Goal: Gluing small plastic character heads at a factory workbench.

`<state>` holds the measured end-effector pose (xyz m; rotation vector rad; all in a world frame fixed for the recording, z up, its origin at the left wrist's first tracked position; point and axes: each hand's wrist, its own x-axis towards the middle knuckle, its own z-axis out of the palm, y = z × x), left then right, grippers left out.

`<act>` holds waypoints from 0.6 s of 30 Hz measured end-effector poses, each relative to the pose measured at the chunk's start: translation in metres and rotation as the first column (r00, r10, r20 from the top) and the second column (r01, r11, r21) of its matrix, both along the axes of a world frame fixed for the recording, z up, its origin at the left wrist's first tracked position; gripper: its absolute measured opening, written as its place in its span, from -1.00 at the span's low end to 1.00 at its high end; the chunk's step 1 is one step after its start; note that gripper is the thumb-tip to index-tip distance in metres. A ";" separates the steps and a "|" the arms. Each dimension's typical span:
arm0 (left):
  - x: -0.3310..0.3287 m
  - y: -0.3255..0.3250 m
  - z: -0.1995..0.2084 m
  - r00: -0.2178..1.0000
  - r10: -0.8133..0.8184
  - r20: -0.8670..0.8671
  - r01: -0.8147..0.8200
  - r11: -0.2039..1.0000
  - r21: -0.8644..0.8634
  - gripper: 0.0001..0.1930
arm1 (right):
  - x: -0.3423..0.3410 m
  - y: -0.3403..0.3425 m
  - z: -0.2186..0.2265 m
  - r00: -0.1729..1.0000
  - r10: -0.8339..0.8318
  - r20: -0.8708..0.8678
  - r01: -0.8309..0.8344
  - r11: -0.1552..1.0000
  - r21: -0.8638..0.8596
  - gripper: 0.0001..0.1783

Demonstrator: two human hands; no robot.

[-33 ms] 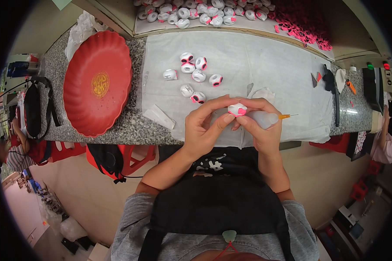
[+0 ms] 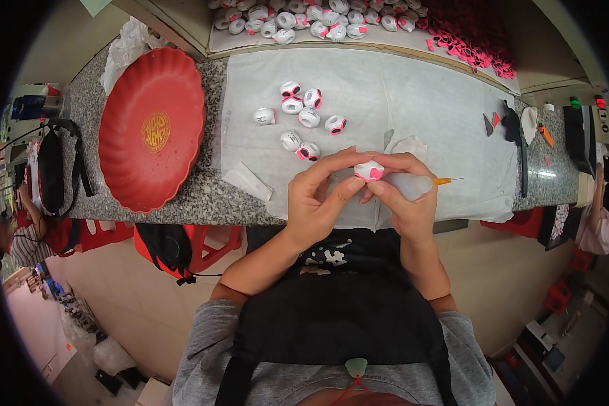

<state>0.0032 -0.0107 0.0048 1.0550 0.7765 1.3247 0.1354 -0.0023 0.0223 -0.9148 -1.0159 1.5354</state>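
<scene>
Left hand [image 2: 312, 201] and right hand [image 2: 413, 211] pinching white piece [image 2: 368, 168], partly hidden bottle [image 2: 413, 185] in right

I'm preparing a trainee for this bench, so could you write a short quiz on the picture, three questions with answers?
1. True or false: the red dish lies to the left of the white sheet.

2. What colour is the tip of the bottle tucked in the right hand?
a) green
b) orange
c) blue

3. Which hand or hands hold the small white-and-pink piece?

Key:
1. True.
2. b) orange.
3. Both: the left hand and the right hand.
</scene>
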 end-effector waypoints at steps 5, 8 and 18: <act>0.001 -0.001 0.000 0.999 0.043 -0.034 -0.043 0.999 -0.011 -0.73 | -0.001 0.001 -0.001 0.997 0.009 -0.076 -0.012 0.999 -0.036 -0.73; 0.002 -0.001 -0.002 0.996 -0.022 0.084 0.020 1.000 0.022 -0.73 | 0.009 0.000 -0.001 0.987 0.123 -0.100 -0.127 0.991 -0.033 -0.73; 0.007 -0.012 -0.003 0.992 -0.102 0.076 0.087 0.982 0.170 -0.80 | 0.020 -0.019 0.003 0.994 0.100 -0.045 -0.101 0.995 -0.023 -0.71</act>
